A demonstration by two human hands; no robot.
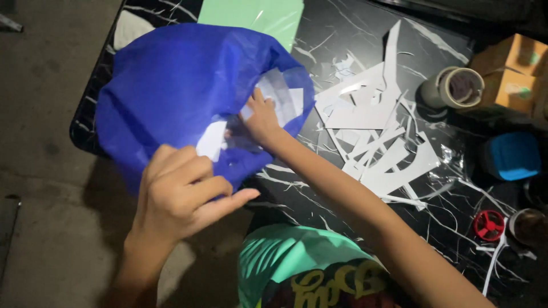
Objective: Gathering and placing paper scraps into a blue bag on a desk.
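Left hand [180, 191] nearest, pinching rim of blue plastic bag [171, 85]. Right hand [261, 118] inside bag mouth, closed on white paper scraps [279, 97]. Bag crumpled, on black marble table's [319, 199] left edge. Beyond: loose paper offcuts [377, 131], tape roll [456, 86].

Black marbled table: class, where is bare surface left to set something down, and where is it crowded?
Bare table lies between the right forearm and the white paper scraps, and at the top between the green sheet and the tape roll. The blue bag, held by left hand and right hand, covers the left end. The right edge is crowded.
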